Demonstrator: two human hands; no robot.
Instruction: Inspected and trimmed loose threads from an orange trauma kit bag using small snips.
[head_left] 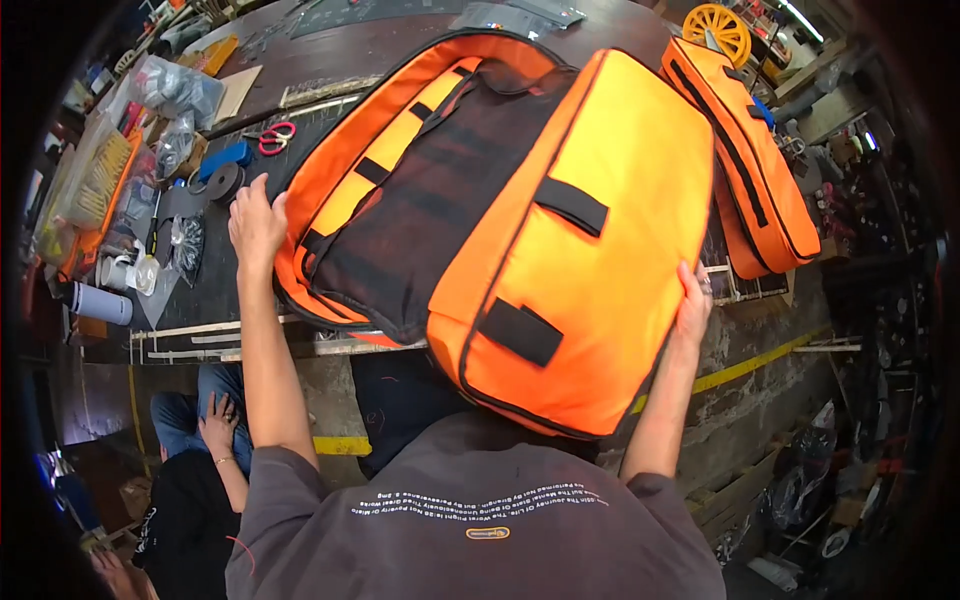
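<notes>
A large orange bag (620, 170) with black piping lies unzipped on the table in front of me. Its front flap is folded over to the right and carries two black hook-and-loop straps. Inside the left half shows a dark mesh panel (425, 195), with black strips along its orange wall. At the bag's left rim is my left hand (258, 228), fingers apart and holding nothing; whether it touches the rim is unclear. My right hand (693, 305) grips the flap's right edge, thumb on the front, the other fingers partly hidden.
A second orange bag (745, 150) stands at the right. Red-handled scissors (277, 138), a black tape roll (226, 182) and a tumbler (100, 303) are on the left, beside plastic bags and boxes. Another person (190, 480) sits low at the left, below the table edge.
</notes>
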